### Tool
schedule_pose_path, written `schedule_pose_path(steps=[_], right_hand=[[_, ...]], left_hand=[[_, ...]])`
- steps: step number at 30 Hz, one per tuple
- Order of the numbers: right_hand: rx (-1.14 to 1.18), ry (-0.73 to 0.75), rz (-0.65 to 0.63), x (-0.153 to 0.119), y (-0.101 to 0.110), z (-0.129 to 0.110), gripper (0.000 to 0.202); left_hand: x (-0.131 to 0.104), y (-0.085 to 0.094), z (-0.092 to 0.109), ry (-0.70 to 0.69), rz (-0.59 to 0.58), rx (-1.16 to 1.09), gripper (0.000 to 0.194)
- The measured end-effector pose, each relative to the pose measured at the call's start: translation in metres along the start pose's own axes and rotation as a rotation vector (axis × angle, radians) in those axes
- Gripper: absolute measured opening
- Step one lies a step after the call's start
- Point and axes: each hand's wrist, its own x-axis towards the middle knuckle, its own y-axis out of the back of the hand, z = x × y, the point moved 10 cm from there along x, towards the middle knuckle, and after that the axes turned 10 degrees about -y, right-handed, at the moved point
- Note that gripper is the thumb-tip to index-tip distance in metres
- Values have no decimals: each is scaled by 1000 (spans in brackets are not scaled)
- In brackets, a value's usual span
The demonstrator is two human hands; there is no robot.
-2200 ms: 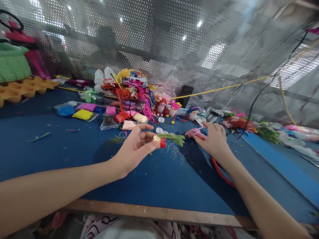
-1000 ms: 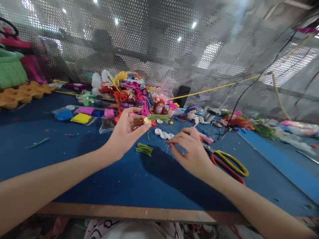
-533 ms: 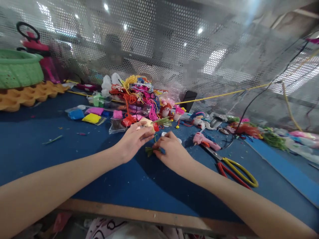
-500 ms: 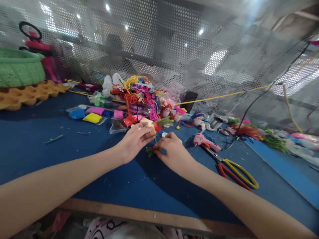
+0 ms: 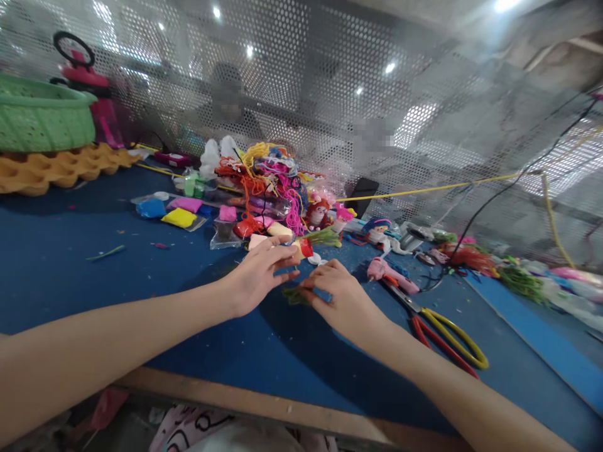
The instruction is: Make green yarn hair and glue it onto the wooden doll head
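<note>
My left hand (image 5: 261,270) is closed around a small cream-coloured piece with a red band (image 5: 306,247). A tuft of green strands (image 5: 326,237) sticks out of it to the right. Most of the piece is hidden behind my fingers. Just to the right, my right hand (image 5: 336,292) pinches a small bunch of green yarn-like strands (image 5: 294,295) low over the table. A small white disc-like piece (image 5: 315,258) lies between and beyond my hands. Right of my right hand are a pink glue gun (image 5: 393,274) and scissors with red and yellow handles (image 5: 438,326).
Behind my hands lie a heap of coloured yarn (image 5: 264,172), a yellow clay packet (image 5: 179,218) and several small dolls (image 5: 318,215). A green basket (image 5: 47,119) rests on an egg tray (image 5: 61,168) at left. A black cord (image 5: 490,207) hangs at right.
The view has shifted slightly. More of the red-banded piece and its green tuft now shows past my left fingers. My right hand still pinches the strands.
</note>
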Motion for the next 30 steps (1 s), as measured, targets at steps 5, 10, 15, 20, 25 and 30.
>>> schedule_pose_path(steps=[5, 10, 15, 20, 25, 30], right_hand=[[17, 78, 30, -8, -4, -6, 6], [-23, 95, -29, -16, -11, -11, 10], [-82, 126, -66, -22, -11, -15, 17], [-116, 157, 38, -25, -8, -15, 22], [-89, 162, 43, -23, -14, -10, 15], [-68, 201, 9, -26, -13, -13, 13]], left_hand=[[-2, -5, -2, 16, -8, -36, 15], [-9, -10, -10, 98, 8, -108, 14], [-16, -8, -21, 172, 57, -150, 11], [-14, -6, -32, 188, 10, -137, 10], [-13, -6, -41, 227, -23, -122, 7], [-14, -3, -43, 245, 16, -93, 8]])
